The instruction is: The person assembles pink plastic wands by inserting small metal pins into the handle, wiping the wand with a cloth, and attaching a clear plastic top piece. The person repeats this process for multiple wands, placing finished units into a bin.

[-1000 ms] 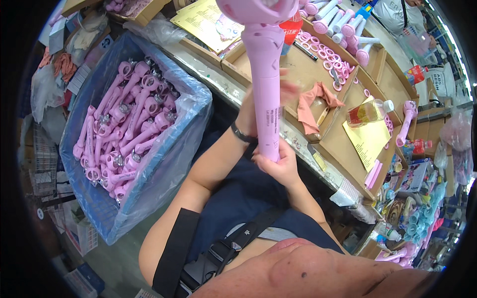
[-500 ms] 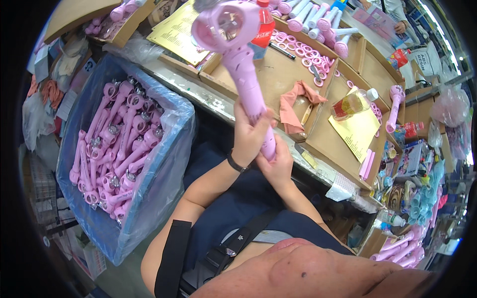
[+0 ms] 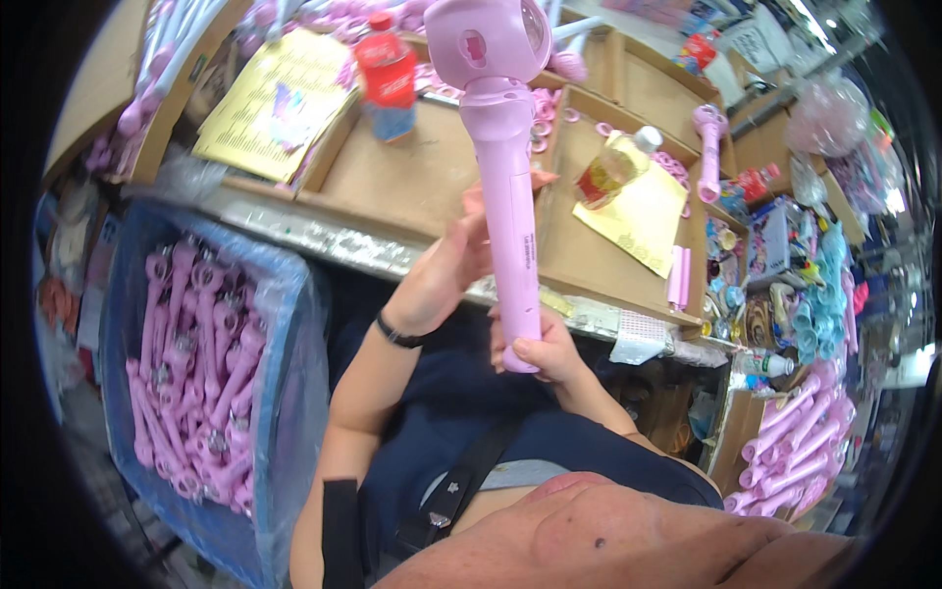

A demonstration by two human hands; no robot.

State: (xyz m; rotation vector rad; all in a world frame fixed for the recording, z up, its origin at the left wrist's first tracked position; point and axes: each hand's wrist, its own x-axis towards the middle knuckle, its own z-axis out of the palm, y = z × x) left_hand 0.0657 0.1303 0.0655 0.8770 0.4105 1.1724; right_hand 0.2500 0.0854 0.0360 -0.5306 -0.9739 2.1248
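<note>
A pink toy wand (image 3: 505,206) with a round hollow head stands nearly upright before me, a long panel on its handle facing me. My right hand (image 3: 545,348) grips its lower end, thumb across the bottom. Left of the handle, my left hand (image 3: 440,275) is off the wand, its fingers stretched toward the table. A peach cloth (image 3: 542,179) lies beyond, mostly hidden behind the wand and the left fingertips. Whether those fingertips touch the cloth, I cannot tell.
A blue-lined bin (image 3: 285,393) of pink wands stands at left. Cardboard trays (image 3: 383,191) on the table hold yellow sheets (image 3: 275,108), pink rings and drink bottles (image 3: 385,79). Another wand (image 3: 708,152) lies at right. More pink handles (image 3: 795,442) fill a box at lower right.
My left hand has let go of the wand and moved to its left. The wand has turned, its handle panel now showing, and my right hand alone holds it. The whole view has shifted.
</note>
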